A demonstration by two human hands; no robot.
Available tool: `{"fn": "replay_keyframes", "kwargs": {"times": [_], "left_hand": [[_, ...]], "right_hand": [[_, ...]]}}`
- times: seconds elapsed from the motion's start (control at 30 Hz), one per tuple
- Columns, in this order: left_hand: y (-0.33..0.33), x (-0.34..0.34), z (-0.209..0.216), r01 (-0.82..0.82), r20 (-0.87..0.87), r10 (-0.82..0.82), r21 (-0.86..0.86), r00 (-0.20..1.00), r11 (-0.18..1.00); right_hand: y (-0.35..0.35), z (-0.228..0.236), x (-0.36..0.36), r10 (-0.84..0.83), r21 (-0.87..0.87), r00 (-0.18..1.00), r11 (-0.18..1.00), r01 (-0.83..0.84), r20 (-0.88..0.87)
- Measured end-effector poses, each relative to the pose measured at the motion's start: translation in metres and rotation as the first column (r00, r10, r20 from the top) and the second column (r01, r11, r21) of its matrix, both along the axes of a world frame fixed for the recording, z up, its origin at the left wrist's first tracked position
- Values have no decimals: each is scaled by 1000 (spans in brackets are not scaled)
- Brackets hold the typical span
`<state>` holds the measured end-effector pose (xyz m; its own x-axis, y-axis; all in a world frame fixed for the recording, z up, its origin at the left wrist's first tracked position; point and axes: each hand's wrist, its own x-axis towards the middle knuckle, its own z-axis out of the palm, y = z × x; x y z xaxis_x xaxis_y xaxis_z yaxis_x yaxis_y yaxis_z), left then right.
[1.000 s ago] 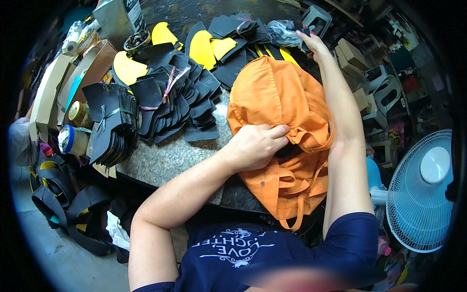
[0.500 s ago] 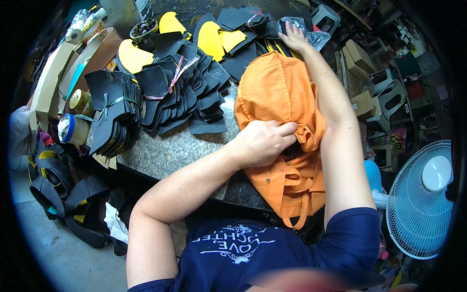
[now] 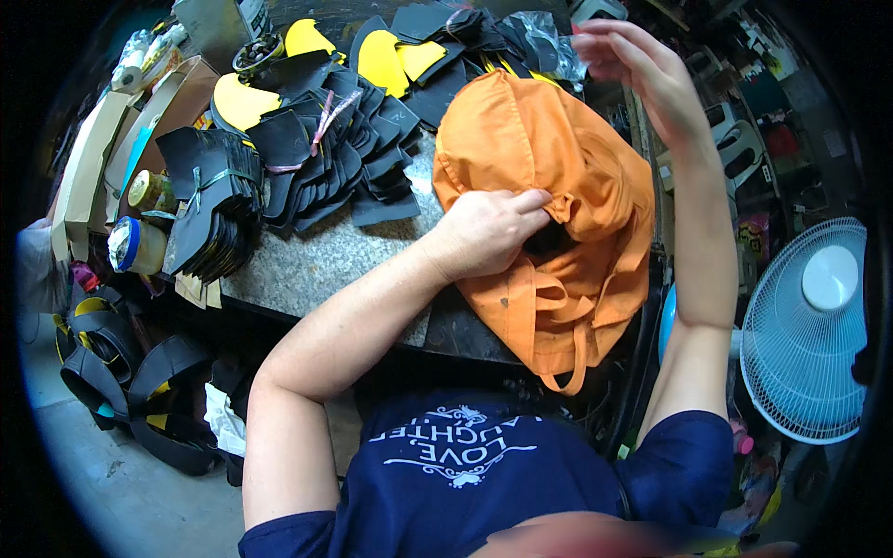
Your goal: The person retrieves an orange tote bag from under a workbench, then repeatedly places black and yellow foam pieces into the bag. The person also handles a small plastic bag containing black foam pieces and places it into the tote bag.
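An orange cloth bag [image 3: 521, 139] with loops and straps lies at the table's right front, its opening partly spread and dark inside. My left hand [image 3: 498, 228] is closed on the gathered edge of that opening. Raised past the table's far right corner, my right hand [image 3: 637, 65] has its fingers stretched out and holds nothing; it is slightly blurred. Next to it lies a clear plastic bag [image 3: 549, 42]. Left of the orange bag are stacks of black cut pieces [image 3: 363, 158], some tied with a pink strip, and yellow pieces [image 3: 381, 63].
Another tied black stack [image 3: 209, 191], jars [image 3: 139, 245] and a long cardboard box [image 3: 167, 116] stand along the left of the grey stone slab [image 3: 298, 279]. Black curved pieces [image 3: 167, 400] lie on the floor at left. A white fan [image 3: 805, 325] stands close on my right.
My right hand has lifted off the plastic bag and swung right and up. The orange bag's right side now lies uncovered by my arm; my left hand keeps its grip.
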<state>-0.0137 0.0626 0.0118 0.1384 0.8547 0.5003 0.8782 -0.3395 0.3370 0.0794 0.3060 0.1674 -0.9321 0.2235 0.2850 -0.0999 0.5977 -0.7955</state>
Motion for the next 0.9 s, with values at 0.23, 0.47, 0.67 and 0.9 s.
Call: {"fn": "replay_keyframes", "kwargs": {"times": [0.23,0.47,0.67,0.9], "left_hand": [[-4,-4,21,-315,345,193,347,919,883],[-56,-13,76,-353,156,317,429,935,831],[-84,-2,86,-457,165,426,323,890,829],[-85,0,88,-422,121,405,297,906,857]], "right_hand": [[-117,-57,90,205,-166,911,974,-154,359],[-102,-51,117,-580,722,809,598,347,92],[-120,-2,114,-520,769,852,524,367,-52],[-115,-9,94,-311,659,949,724,204,47]]}}
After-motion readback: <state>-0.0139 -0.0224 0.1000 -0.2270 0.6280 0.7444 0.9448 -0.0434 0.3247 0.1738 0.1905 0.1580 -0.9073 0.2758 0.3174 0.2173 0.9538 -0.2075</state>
